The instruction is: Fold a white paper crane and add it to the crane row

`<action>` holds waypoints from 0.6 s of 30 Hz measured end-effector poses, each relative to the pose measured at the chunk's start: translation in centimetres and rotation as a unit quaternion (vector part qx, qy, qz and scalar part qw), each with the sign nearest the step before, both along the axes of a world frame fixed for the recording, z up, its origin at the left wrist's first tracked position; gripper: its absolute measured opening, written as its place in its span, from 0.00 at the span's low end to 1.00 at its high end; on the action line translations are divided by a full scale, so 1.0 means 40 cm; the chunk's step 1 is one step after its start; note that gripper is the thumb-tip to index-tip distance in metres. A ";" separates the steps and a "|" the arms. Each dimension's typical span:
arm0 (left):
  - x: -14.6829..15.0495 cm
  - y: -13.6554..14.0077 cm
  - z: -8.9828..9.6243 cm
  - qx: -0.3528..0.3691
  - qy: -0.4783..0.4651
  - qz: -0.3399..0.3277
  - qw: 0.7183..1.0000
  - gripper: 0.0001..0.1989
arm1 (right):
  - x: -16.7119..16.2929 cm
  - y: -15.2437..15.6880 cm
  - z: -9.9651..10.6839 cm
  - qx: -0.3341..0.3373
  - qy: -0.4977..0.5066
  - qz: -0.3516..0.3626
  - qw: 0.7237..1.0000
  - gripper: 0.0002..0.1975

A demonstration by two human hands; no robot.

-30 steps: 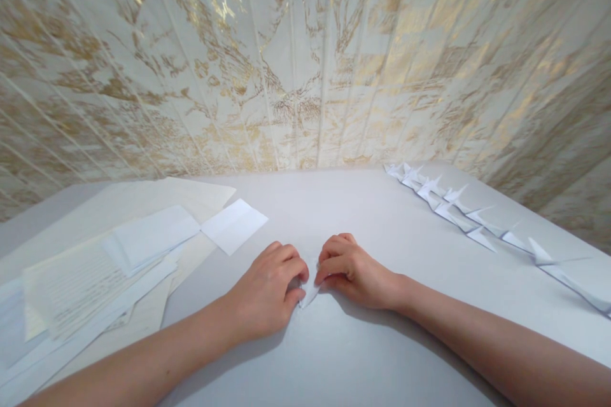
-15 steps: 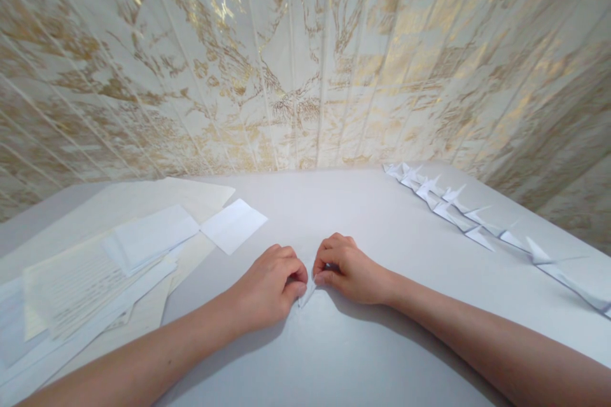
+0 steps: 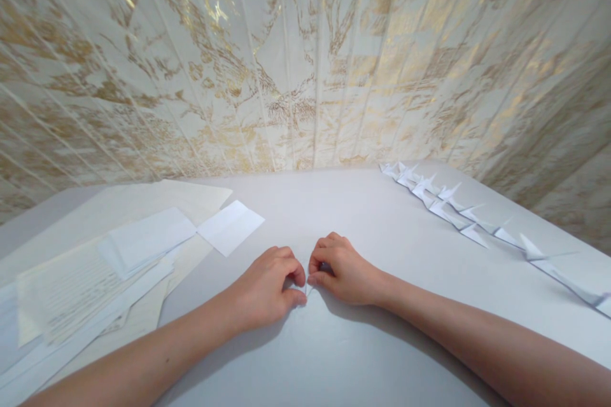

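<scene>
1 small wht paper pc (image 3: 309, 290) pinched by L hand (image 3: 277, 283) & R hand (image 3: 342, 271); folded papers (image 3: 472, 234) far R.

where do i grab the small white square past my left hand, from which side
Probably pinch the small white square by its right corner, coming from the right: it looks flat, and that corner juts past the cream sheet onto the tabletop.
</scene>
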State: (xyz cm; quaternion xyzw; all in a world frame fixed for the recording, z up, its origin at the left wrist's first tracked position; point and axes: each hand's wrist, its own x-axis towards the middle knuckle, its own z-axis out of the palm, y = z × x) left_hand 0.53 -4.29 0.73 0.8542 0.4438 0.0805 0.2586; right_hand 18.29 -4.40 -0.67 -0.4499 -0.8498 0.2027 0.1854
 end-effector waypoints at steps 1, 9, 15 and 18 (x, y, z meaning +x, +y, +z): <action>0.000 0.002 0.000 -0.001 0.000 -0.003 1.000 0.03 | -0.001 0.000 0.000 0.001 0.000 0.000 1.000 0.03; 0.011 0.010 0.002 0.016 0.005 -0.017 1.000 0.10 | -0.002 -0.001 0.001 -0.004 -0.010 -0.005 1.000 0.03; 0.022 0.002 -0.005 0.026 0.019 0.024 0.999 0.07 | -0.005 -0.002 0.006 -0.006 -0.016 -0.009 1.000 0.03; 0.023 0.000 -0.006 0.024 0.018 0.035 0.999 0.06 | -0.006 -0.002 0.008 -0.007 -0.015 -0.007 1.000 0.03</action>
